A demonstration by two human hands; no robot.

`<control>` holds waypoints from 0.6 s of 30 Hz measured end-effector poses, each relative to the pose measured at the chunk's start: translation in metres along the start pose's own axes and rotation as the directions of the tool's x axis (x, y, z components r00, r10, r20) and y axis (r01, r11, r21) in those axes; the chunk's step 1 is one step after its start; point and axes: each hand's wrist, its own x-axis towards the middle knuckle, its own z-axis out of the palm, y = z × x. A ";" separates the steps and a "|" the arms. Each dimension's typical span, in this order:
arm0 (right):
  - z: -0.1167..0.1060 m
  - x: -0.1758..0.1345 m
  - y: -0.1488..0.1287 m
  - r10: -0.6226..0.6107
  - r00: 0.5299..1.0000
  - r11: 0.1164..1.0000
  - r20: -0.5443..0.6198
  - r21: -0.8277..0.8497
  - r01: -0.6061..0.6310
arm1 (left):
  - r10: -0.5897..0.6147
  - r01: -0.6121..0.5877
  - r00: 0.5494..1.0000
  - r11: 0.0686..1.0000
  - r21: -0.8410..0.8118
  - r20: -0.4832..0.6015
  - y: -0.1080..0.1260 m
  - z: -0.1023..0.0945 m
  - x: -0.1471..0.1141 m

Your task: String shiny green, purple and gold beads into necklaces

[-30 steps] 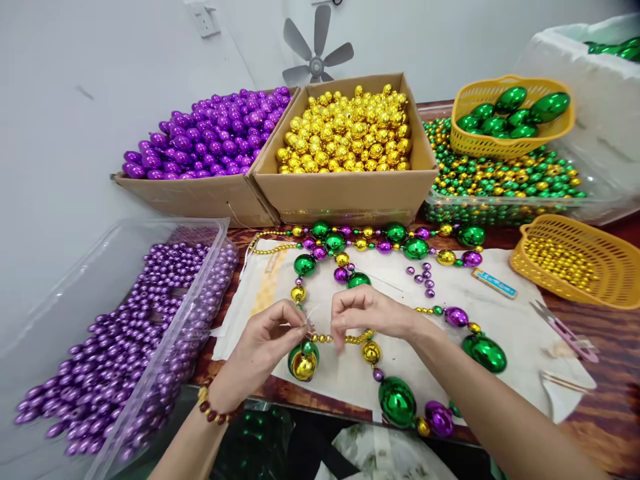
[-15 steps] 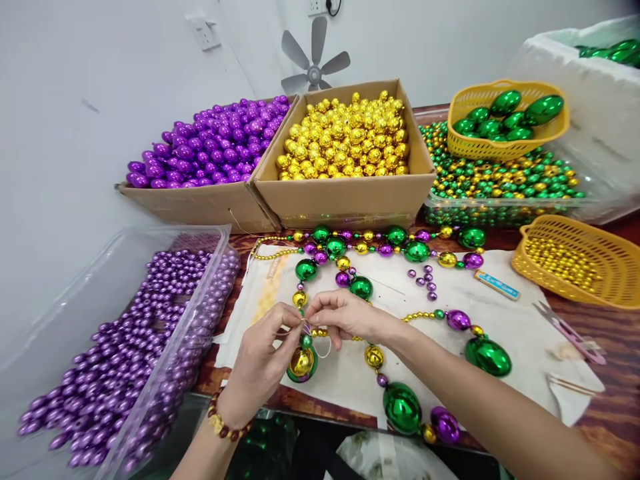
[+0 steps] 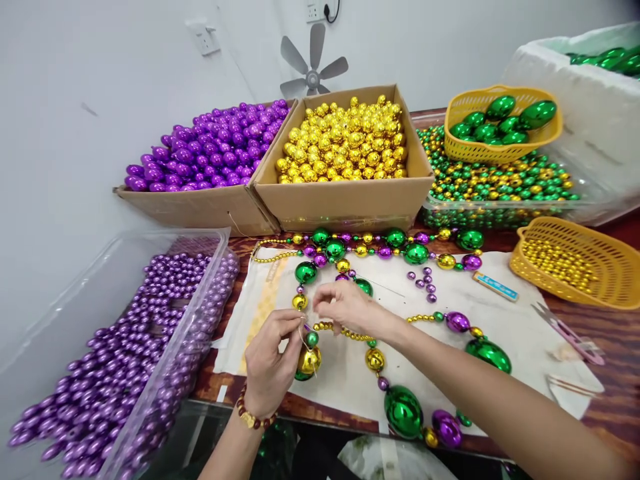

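My left hand (image 3: 273, 357) pinches a thin pale string (image 3: 302, 327) between thumb and forefinger, at the end of a bead strand. A small green bead (image 3: 312, 339) and a large gold bead (image 3: 309, 361) hang beside its fingertips. Just above and to the right, my right hand (image 3: 345, 308) is closed with thumb and forefinger together; whatever lies in that pinch is too fine to make out. Under the right hand runs a row of small gold beads (image 3: 350, 332). The strand continues through a gold bead (image 3: 375, 359) and a large green bead (image 3: 403, 412).
Cardboard boxes of purple beads (image 3: 210, 150) and gold beads (image 3: 345, 143) stand behind. A clear bin (image 3: 165, 333) is at left. Yellow baskets (image 3: 615, 267) sit right, near scissors (image 3: 570, 333) and a blue-labelled blade packet (image 3: 496, 286). A needle (image 3: 380, 287) and loose purple beads (image 3: 429, 280) lie on cloth.
My right hand has parted from my left, moving slightly up and right. My left hand keeps its pinch on the string, and the nearby beads have shifted a little right.
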 end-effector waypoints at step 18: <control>-0.018 0.007 -0.006 -0.324 0.847 0.885 0.422 0.452 0.113 | -0.058 0.048 0.998 0.955 -0.292 -0.024 0.003 -0.001 -0.008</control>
